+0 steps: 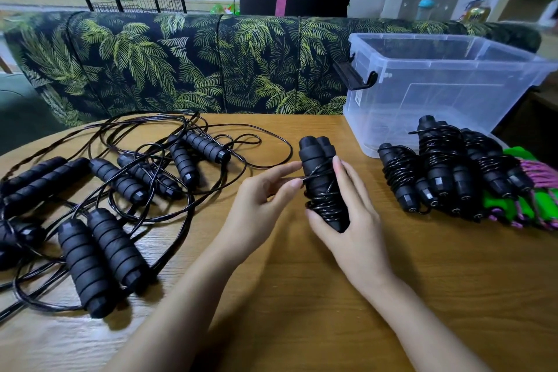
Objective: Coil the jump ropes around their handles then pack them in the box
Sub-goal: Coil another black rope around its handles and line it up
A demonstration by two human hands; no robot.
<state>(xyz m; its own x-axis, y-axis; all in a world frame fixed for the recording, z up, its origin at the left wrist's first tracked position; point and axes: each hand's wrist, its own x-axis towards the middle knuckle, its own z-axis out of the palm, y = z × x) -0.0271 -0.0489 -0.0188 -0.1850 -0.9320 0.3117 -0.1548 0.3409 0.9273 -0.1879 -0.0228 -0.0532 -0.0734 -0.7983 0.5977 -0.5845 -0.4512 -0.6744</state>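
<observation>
Handles [320, 166] of one black jump rope stand paired and nearly upright above the counter [302, 296], gripped round their lower end by the right hand [353, 220] so that the cord [324, 205] wound about them cannot slacken. The left hand [259, 199] pinches the last free stretch of cord just beside the handles, probably to tuck it under the turns. Loose ropes [120, 178] lie tangled to the left within easy reach; coiled bundles [437, 160] are stacked to the right, just beside the clear box [422, 106], whose inside looks empty, so packing seems kept for later.
</observation>
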